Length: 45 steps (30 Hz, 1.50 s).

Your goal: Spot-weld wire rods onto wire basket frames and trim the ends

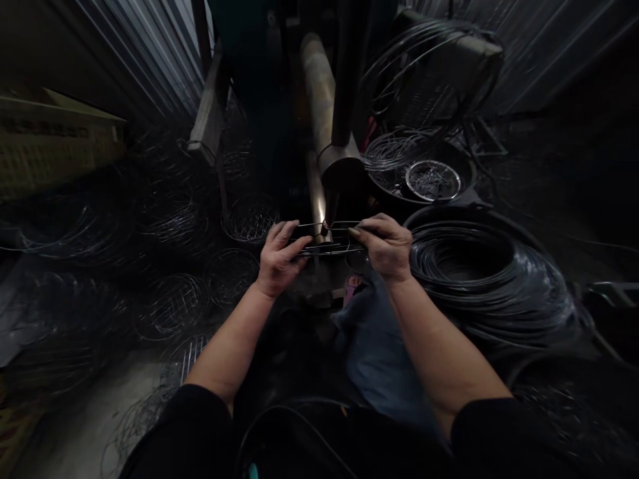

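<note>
Between the hands (pixel 279 259), wire frame (pixel 329 239) lies crosswise.

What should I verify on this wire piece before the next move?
1. Grip: ok. The left hand and right hand hold the flat oval metal-wire frame from either side.
2. Tip contact: cannot tell. The dark pointed metal tip reaches the wires, but the spot is too dark to see.
3. Finger clearance: ok. The right fingers sit apart from the tip.
4. Coil clearance: ok. The black wire coil lies apart from the right hand.
5. Wire joints: cannot tell; too small to judge.
</note>
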Motion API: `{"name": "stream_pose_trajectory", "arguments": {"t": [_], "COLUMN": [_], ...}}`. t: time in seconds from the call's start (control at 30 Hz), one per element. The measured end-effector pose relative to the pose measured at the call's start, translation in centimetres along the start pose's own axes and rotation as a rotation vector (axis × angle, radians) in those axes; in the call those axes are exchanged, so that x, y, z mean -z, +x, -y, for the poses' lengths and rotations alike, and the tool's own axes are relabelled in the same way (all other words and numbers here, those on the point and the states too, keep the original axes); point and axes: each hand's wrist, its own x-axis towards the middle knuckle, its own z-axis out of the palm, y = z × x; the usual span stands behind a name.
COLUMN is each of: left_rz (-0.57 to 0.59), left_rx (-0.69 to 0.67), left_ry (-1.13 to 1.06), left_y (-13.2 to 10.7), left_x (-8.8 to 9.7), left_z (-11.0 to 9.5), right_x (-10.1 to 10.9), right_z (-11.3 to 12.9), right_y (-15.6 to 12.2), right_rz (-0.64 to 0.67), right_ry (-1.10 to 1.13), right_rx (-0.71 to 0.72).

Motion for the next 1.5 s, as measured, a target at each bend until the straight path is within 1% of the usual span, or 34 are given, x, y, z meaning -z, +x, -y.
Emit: {"name": "stream_pose_trajectory", "arguments": {"t": [0.23, 0.33, 0.47, 0.6, 0.67, 0.77, 0.8, 0.83, 0.9, 0.93, 0.97, 1.0, 1.03, 1.07, 1.1, 1.13, 1.17, 1.23, 1.3, 1.37, 1.4, 1.43, 1.47, 1.5], "left_rz": [-0.003, -0.006, -0.039, -0.034, -0.025, -0.018, -0.035, -0.076, -0.237, -0.319, -0.372, -0.371, -0.292, -0.180, -0.085, -0.017, -0.005, -0.037, -0.078, -0.088, -0.089, -0.094, -0.105, -0.120], "left_rx": [0.012, -0.001, -0.030, -0.007, 0.002, -0.019, -0.032, -0.042, -0.041, -0.037, -0.033, -0.037, -0.047, -0.038, -0.005, 0.041, 0.092, 0.188, 0.227, 0.209, 0.189, 0.173, 0.161, 0.155], "left_ry": [0.029, 0.007, -0.040, -0.013, -0.004, -0.004, -0.001, 0.012, 0.072, 0.104, 0.126, 0.125, 0.090, 0.053, 0.030, 0.020, 0.021, 0.034, 0.036, 0.020, 0.011, 0.005, 0.002, 0.001], "left_y": [0.4, 0.6, 0.6, 0.6, 0.8, 0.9, 0.8, 0.6, -0.5, -1.3, -2.1, -3.1, -4.0, -4.8, -5.4, -5.9, -6.2, -6.4, -6.4, -6.4, -6.4, -6.5, -6.5, -6.6], "left_x": [-0.1, -0.1, 0.0, -0.1, -0.1, 0.2, 0.4, 0.6, 1.0, 0.9, 0.7, 0.1, -0.6, -1.6, -2.8, -4.0, -5.2, -7.2, -8.4, -9.0, -9.1, -9.2, -9.2, -9.2], "left_z": [0.1, 0.2, 0.1, -0.2, -0.2, -0.2, -0.4, -0.7, -1.8, -2.7, -3.6, -4.6, -5.6, -6.4, -7.0, -7.3, -7.4, -7.0, -6.1, -5.4, -5.2, -5.1, -5.1, -5.2], "right_x": [-0.1, -0.1, -0.1, -0.5, -0.6, 0.2, 0.8, 1.6, 3.2, 3.9, 4.6, 5.0, 5.3, 5.4, 5.5, 5.6, 5.7, 6.3, 7.3, 8.0, 8.1, 8.0, 7.6, 7.0], "right_z": [-0.5, -0.5, -0.4, -0.2, -0.2, -1.0, -1.6, -2.3, -4.0, -5.0, -5.9, -6.8, -7.6, -8.3, -8.8, -9.1, -9.3, -9.2, -8.3, -6.4, -5.2, -3.8, -2.4, -0.9], "right_y": [0.5, 0.6, 0.7, 0.6, 0.5, 0.5, 0.5, 0.6, 0.7, 0.9, 1.0, 1.2, 1.4, 1.6, 1.8, 2.1, 2.3, 2.3, 1.6, -0.1, -1.3, -2.5, -3.7, -4.9], "right_rz": [0.025, 0.018, 0.007, 0.000, -0.003, 0.011, 0.004, -0.003, 0.022, 0.063, 0.120, 0.173, 0.210, 0.239, 0.263, 0.285, 0.302, 0.333, 0.376, 0.377, 0.337, 0.262, 0.188, 0.156], "right_ry": [0.005, 0.028, 0.064, 0.060, 0.093, 0.184, 0.211, 0.228, 0.244, 0.255, 0.274, 0.301, 0.330, 0.354, 0.368, 0.373, 0.371, 0.340, 0.259, 0.148, 0.089, 0.047, 0.002, -0.054], "right_rx": [-0.021, -0.019, -0.012, -0.068, -0.062, -0.039, -0.038, -0.040, -0.071, -0.114, -0.174, -0.243, -0.307, -0.353, -0.377, -0.383, -0.378, -0.349, -0.281, -0.177, -0.119, -0.064, -0.019, 0.024]}}
